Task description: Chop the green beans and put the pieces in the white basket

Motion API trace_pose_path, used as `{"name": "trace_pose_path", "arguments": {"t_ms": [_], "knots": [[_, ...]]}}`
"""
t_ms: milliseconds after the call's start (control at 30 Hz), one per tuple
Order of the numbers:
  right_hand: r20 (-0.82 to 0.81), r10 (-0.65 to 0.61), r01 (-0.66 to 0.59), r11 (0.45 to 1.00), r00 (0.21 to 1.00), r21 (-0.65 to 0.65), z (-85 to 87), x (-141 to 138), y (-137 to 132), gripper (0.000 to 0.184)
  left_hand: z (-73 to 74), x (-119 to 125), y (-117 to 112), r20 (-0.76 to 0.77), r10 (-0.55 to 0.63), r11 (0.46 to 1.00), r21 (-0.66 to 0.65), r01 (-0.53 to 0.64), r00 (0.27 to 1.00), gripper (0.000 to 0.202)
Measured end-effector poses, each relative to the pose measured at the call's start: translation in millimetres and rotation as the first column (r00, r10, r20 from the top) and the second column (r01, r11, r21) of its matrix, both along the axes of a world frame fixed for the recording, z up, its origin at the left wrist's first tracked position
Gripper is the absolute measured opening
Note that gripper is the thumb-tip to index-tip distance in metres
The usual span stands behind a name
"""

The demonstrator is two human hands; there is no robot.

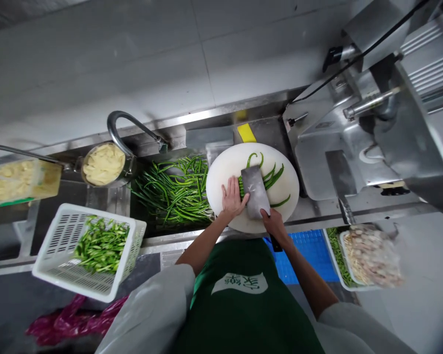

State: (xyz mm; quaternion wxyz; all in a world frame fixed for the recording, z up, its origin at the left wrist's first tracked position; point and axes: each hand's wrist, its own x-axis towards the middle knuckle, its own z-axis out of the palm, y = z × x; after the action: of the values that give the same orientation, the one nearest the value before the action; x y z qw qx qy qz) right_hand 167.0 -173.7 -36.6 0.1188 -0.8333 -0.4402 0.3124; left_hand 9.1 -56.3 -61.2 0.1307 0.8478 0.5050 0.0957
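Note:
A round white cutting board (225,169) lies on the steel counter with several long green peppers (275,176) on it. My right hand (273,223) is closed round the handle of a cleaver (255,191), whose broad blade rests across the peppers. Pressed flat beside the blade, my left hand (232,196) has its fingers curled on the peppers' left ends.
A sink (147,223) left of the board holds a heap of green peppers (173,189) under a tap (123,123). A white basket (59,246) of cut peppers sits front left. A pot (103,164), a steel machine (372,132), a blue crate (310,248) and a tray (369,258) surround the spot.

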Motion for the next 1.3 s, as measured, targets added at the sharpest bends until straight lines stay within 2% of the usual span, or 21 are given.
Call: {"name": "trace_pose_path", "arguments": {"t_ms": [167,267,533,833,1100,1200,1300], "knots": [[0.032,0.113,-0.112,0.993,0.993,-0.045,0.5,19,4,0.038,0.9,-1,9,-0.001,-0.017,1.000,0.000,0.017,1.000,0.086],[0.018,0.132,-0.131,0.991,0.991,-0.039,-1.6,21,9,0.038,0.3,-2,12,-0.008,-0.019,1.000,-0.014,0.019,1.000,0.086],[0.014,0.142,-0.140,0.986,0.990,-0.091,0.6,-1,25,0.039,-2.6,-4,16,0.002,-0.043,0.998,-0.045,0.043,0.999,0.088],[-0.015,0.086,-0.087,0.989,0.996,-0.122,8.7,-29,39,0.043,-2.4,-7,16,0.027,-0.050,0.997,-0.058,0.052,0.998,0.086],[0.042,0.009,-0.007,0.999,0.999,-0.049,8.7,-59,53,0.043,3.9,-10,16,0.031,-0.050,0.995,-0.085,0.052,0.998,0.077],[0.028,0.026,-0.026,1.000,0.999,-0.007,12.4,-54,51,0.040,5.7,-19,7,0.009,-0.060,0.996,-0.065,0.061,0.998,0.072],[0.005,0.012,-0.013,0.997,1.000,0.072,19.5,-34,40,0.041,10.1,-33,0,0.013,-0.083,0.994,-0.066,0.084,0.996,0.069]]}}
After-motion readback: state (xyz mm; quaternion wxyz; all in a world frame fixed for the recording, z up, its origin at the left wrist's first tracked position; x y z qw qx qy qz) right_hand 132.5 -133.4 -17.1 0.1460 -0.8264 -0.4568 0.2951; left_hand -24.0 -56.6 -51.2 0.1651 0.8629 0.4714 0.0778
